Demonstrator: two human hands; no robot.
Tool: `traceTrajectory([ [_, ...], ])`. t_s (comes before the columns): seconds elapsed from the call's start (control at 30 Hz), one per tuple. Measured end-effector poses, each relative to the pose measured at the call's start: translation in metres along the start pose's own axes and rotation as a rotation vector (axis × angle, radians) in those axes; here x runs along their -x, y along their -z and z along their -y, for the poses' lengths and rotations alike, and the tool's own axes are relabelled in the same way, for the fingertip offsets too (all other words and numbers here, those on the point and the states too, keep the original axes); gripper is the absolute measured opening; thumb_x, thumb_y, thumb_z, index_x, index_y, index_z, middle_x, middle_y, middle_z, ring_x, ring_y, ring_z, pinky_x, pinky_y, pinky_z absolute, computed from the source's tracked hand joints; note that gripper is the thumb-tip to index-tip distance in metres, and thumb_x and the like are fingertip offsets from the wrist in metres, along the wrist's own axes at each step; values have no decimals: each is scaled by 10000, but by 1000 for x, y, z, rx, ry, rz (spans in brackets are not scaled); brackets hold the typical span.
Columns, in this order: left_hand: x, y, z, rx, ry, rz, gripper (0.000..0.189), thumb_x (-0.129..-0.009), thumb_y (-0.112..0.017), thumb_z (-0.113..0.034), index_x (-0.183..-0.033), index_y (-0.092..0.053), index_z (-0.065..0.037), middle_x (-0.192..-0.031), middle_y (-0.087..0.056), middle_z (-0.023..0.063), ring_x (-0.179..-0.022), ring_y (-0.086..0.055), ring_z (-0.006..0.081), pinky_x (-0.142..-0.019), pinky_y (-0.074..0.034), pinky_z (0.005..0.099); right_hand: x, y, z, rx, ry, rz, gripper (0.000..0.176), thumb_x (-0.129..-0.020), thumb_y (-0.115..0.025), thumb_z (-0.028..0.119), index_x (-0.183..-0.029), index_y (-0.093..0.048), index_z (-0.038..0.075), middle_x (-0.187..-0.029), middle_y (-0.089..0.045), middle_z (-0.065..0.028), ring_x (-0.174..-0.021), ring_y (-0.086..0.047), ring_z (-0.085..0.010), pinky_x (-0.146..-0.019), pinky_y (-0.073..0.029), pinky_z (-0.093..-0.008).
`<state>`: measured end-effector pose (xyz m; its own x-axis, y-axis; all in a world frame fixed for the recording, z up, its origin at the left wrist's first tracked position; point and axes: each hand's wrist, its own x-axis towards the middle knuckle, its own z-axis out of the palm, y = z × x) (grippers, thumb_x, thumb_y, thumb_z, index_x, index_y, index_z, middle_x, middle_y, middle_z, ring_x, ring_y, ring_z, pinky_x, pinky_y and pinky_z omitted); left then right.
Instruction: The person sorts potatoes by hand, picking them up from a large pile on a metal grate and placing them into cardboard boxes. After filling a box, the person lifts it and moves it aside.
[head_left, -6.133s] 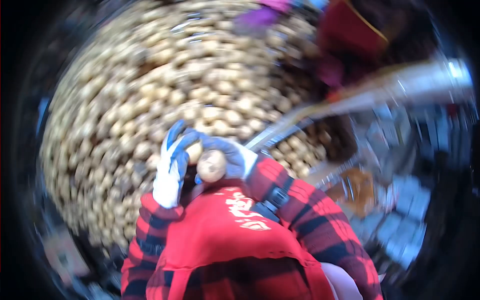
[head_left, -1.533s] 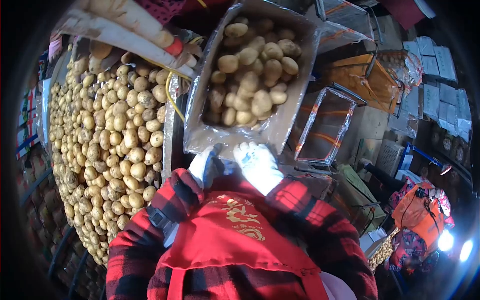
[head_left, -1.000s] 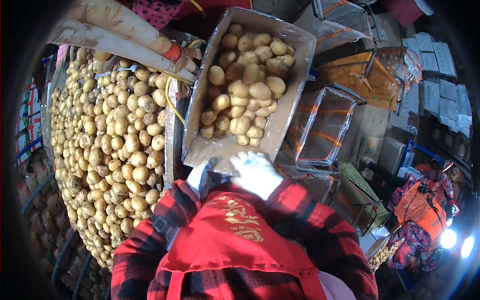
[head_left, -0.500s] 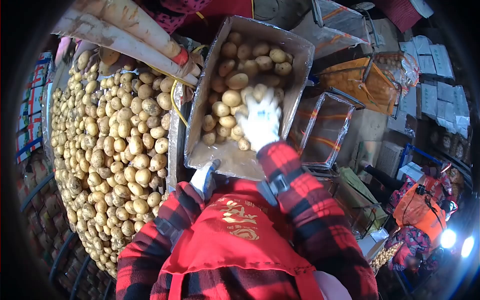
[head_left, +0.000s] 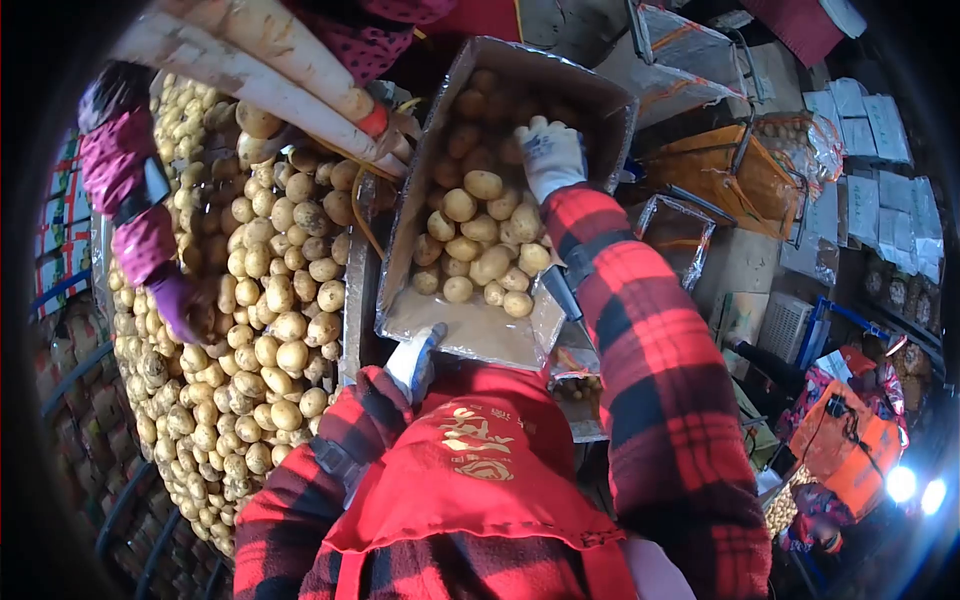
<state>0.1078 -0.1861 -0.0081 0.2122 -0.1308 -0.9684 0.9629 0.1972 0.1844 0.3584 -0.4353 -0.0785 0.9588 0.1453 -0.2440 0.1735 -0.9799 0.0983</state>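
A lined cardboard box (head_left: 470, 335) holds a heap of potatoes (head_left: 490, 265), with more in shadow at its far end. My right hand (head_left: 552, 155), in a white glove, is at the far right part of the box, its fingers bent down over the potatoes; what lies beneath them is hidden. At the near left corner of the box, my left hand (head_left: 412, 360), also gloved, has a finger on the rim, and its other fingers are out of sight. To the left spreads a large pile of potatoes (head_left: 270, 350).
A co-worker's purple-gloved hand (head_left: 178, 308) reaches into the pile at the left. White pipes (head_left: 270, 85) cross the upper left. Orange bags (head_left: 720, 175) and stacked white cartons (head_left: 890, 220) are at the right; another person in an orange apron (head_left: 845, 450) is lower right.
My right hand has moved from the middle of the box to its far right side. Potatoes there have shifted nearer me. A co-worker's arm has come in over the pile at the left.
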Motion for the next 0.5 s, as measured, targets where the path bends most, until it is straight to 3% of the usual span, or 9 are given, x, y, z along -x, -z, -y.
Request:
traceTrajectory([
  [0.07,-13,10,12,-50,-46,-21,324,-959,-721,-523,-1000,-623,-217,-556,-485,-28,-379,-364,130,-369,-225,303,18,24,-13,-282,-104,23,271,-985,-599,202,-1231,-684,126,-1229,-706,-133,-1151,-703,-325,-946,-563,-474],
  [0.1,-19,9,13,1,-48,-35,325,-955,-728,-524,-976,-611,-222,-533,-434,-38,-370,-343,130,-365,-216,309,40,28,-19,-477,-164,-178,312,-1009,-583,198,-1287,-668,87,-1268,-707,-150,-1112,-723,-290,-917,-580,-433],
  [0.2,-17,11,14,23,9,-56,297,-968,-729,-488,-921,-587,-232,-519,-397,-50,-367,-311,119,-366,-212,308,88,45,-27,-2164,-509,129,445,-1075,-584,321,-1455,-570,90,-1194,-701,-159,-960,-715,-283,-765,-584,-389],
  [0.27,-21,15,12,-4,160,-89,290,-979,-725,-467,-888,-575,-235,-513,-374,-57,-366,-296,112,-366,-210,306,115,50,-22,-2385,-517,253,465,-1104,-550,391,-1460,-539,93,-1191,-696,-129,-892,-694,-259,-698,-570,-340],
  [0.3,-21,14,11,8,155,-81,266,-1002,-697,-447,-906,-609,-215,-522,-440,-61,-364,-328,96,-367,-205,287,123,54,-15,-2550,-643,289,456,-1113,-486,483,-1351,-582,106,-946,-708,-143,-732,-657,-239,-571,-525,-346],
  [0.33,-24,17,12,2,140,-42,259,-1011,-684,-435,-945,-628,-191,-569,-508,-43,-391,-396,107,-376,-258,280,133,57,-9,-2558,-546,270,498,-1105,-496,497,-1328,-591,62,-975,-711,-136,-741,-660,-228,-591,-539,-316],
  [0.4,-26,23,9,-13,109,29,269,-1028,-660,-413,-1022,-667,-144,-663,-645,-5,-445,-533,128,-393,-364,265,144,69,2,-2892,-597,341,486,-1098,-535,455,-1299,-606,19,-993,-713,-123,-756,-664,-220,-627,-564,-295],
  [0.43,-17,3,8,136,36,3,348,-1060,-600,-389,-1167,-676,-66,-929,-772,97,-661,-714,214,-557,-567,308,148,64,5,-2938,-558,350,474,-1095,-547,435,-1301,-608,13,-1025,-716,-126,-776,-673,-220,-651,-578,-304],
  [0.5,-24,13,9,101,72,66,387,-1072,-575,-386,-1225,-656,-40,-1032,-771,141,-790,-744,268,-708,-616,373,157,46,7,-3020,-476,372,451,-1090,-573,395,-1306,-610,1,-1089,-722,-131,-818,-689,-220,-700,-605,-324],
])
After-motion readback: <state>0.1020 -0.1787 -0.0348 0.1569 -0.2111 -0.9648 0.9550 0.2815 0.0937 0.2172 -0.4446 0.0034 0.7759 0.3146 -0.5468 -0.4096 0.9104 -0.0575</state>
